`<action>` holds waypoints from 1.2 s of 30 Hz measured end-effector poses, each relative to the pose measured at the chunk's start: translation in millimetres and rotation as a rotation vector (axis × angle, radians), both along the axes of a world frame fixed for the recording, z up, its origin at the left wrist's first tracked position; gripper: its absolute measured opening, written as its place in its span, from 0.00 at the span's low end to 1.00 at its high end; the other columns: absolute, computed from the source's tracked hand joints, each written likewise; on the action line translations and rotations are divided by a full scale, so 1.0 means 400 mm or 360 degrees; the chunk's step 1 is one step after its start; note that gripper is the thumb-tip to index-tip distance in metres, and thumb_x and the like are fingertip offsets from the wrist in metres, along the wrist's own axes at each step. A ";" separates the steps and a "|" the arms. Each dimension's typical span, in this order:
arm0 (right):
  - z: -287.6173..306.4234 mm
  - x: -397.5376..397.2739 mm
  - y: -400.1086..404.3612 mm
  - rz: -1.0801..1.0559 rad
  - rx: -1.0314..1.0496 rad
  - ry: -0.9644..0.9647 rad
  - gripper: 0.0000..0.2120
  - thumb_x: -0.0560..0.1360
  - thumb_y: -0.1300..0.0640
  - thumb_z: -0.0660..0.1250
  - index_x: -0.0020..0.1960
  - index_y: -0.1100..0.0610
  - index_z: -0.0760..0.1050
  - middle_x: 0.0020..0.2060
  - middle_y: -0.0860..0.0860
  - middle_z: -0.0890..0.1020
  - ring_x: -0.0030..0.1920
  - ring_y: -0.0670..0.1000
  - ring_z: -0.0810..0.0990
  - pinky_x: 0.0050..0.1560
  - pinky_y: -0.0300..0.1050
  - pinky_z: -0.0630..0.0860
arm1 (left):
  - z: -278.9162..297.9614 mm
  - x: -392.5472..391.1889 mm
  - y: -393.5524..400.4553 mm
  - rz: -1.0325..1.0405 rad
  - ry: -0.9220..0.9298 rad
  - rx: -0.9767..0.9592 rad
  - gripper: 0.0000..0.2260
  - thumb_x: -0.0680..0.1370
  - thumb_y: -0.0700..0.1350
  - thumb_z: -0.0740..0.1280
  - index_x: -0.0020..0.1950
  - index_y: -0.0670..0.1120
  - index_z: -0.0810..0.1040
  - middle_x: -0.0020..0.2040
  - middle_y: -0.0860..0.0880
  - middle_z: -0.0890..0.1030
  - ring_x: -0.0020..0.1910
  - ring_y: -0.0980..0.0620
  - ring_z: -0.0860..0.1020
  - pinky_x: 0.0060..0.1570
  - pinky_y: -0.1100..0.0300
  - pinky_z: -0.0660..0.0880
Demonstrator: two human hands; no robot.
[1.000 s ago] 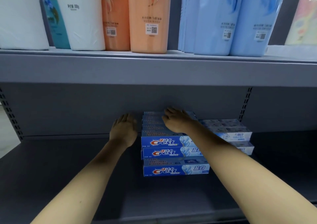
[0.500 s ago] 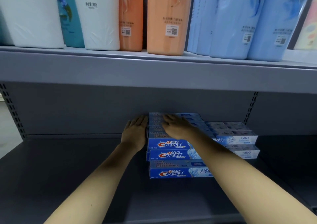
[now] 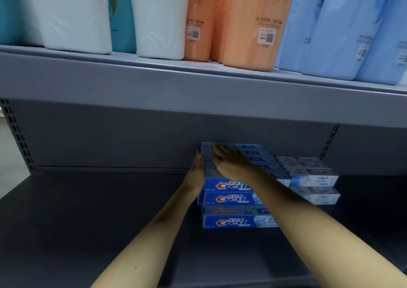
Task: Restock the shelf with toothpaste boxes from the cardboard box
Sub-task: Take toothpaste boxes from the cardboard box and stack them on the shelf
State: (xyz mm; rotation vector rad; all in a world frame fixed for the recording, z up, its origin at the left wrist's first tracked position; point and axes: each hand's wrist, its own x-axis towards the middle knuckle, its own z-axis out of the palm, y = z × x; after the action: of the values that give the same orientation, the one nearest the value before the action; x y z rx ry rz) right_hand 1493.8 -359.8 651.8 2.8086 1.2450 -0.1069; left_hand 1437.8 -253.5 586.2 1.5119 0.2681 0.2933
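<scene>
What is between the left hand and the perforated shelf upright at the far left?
In the head view, only bare dark grey shelf board lies between the left hand and the perforated upright.

I'm looking at grey metal store shelving w/ a dark grey back panel (image 3: 110, 138). Slotted uprights run down at 9 o'clock (image 3: 15, 133) and 3 o'clock (image 3: 329, 142). Upper shelf board (image 3: 198, 89) spans 10 to 2 o'clock, carrying white (image 3: 77, 16), teal (image 3: 122, 23), orange (image 3: 248, 23) and pale blue packs (image 3: 330, 27). Pale floor patch (image 3: 11, 171) far at 9 o'clock. Light is dim, bluish.
</scene>
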 end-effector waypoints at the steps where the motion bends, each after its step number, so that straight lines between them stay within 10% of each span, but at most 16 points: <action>1: 0.001 -0.002 0.000 -0.0028 0.0012 0.0015 0.25 0.83 0.54 0.47 0.77 0.62 0.50 0.77 0.55 0.49 0.77 0.56 0.45 0.75 0.61 0.45 | -0.003 0.003 0.002 -0.0032 -0.0044 -0.0036 0.22 0.83 0.54 0.45 0.69 0.45 0.67 0.54 0.39 0.79 0.42 0.52 0.82 0.33 0.66 0.77; 12: 0.009 -0.011 -0.005 0.0075 -0.0277 -0.0207 0.24 0.83 0.55 0.49 0.76 0.62 0.53 0.77 0.58 0.45 0.77 0.59 0.42 0.75 0.64 0.47 | -0.008 0.010 0.017 -0.0118 -0.0002 0.0031 0.20 0.83 0.55 0.46 0.71 0.49 0.63 0.50 0.47 0.80 0.39 0.58 0.83 0.34 0.68 0.77; 18: -0.006 0.005 0.000 -0.0034 -0.0053 -0.0015 0.25 0.83 0.53 0.44 0.78 0.60 0.45 0.78 0.54 0.43 0.77 0.55 0.41 0.76 0.59 0.43 | 0.010 -0.028 -0.006 -0.0138 0.0230 -0.0270 0.27 0.82 0.59 0.40 0.47 0.47 0.76 0.27 0.52 0.82 0.26 0.58 0.80 0.22 0.70 0.74; 36: -0.006 0.004 -0.004 0.0002 -0.0025 -0.0027 0.25 0.83 0.53 0.46 0.77 0.61 0.49 0.78 0.55 0.47 0.77 0.56 0.44 0.76 0.60 0.47 | -0.024 -0.028 -0.036 -0.0025 0.0155 -0.0640 0.30 0.81 0.62 0.40 0.48 0.49 0.78 0.34 0.49 0.85 0.34 0.53 0.83 0.41 0.56 0.77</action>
State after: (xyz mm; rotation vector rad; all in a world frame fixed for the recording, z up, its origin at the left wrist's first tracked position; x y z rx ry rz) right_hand 1495.4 -361.5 649.6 2.7895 1.2371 -0.0921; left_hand 1426.8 -268.0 576.7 1.1311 0.3689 0.1421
